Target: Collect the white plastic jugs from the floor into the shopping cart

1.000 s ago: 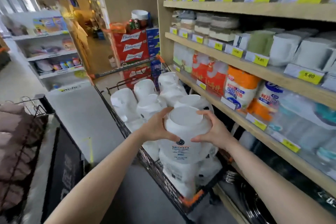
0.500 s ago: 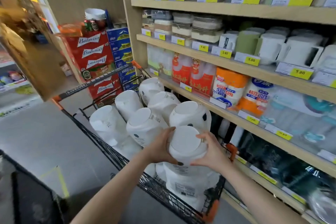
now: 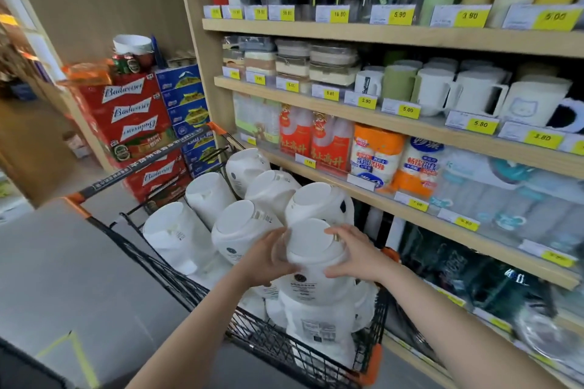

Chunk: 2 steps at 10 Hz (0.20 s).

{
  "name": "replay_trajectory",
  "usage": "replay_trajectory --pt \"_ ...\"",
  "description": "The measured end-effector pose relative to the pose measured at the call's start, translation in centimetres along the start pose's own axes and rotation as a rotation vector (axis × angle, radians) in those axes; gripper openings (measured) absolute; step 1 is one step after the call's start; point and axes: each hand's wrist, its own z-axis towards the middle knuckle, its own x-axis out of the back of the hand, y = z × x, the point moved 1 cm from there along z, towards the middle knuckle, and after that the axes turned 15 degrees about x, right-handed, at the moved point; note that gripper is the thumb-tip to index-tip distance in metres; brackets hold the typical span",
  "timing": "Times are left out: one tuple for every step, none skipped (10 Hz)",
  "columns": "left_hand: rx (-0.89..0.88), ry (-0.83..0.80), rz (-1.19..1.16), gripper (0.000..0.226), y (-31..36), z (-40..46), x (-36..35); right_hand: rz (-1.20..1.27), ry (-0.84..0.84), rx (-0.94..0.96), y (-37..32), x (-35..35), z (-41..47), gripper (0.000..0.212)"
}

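Both hands, left hand (image 3: 268,257) and right hand (image 3: 354,257), gripped a jug (image 3: 311,249) upside down at the cart's (image 3: 196,289) near corner; next, probably, settling and releasing it.

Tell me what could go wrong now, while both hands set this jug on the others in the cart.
1. The held jug sits on top of stacked jugs at the cart's near end, so it may slip or roll out once the left hand and right hand let go.
2. The cart stands close to the wooden shelf; a falling jug might hit the goods there.
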Motion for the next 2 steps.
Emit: replay_trajectory --pt "-0.08 0.087 -0.043 0.093 1.2 0.1 0.8 -0.006 0.002 -0.008 -0.7 1.4 -1.4 0.089" --pt "-0.169 0.124 -0.11 0.066 4.2 1.0 2.0 0.022 0.07 -0.044 -1.2 3.8 -3.2 0.076"
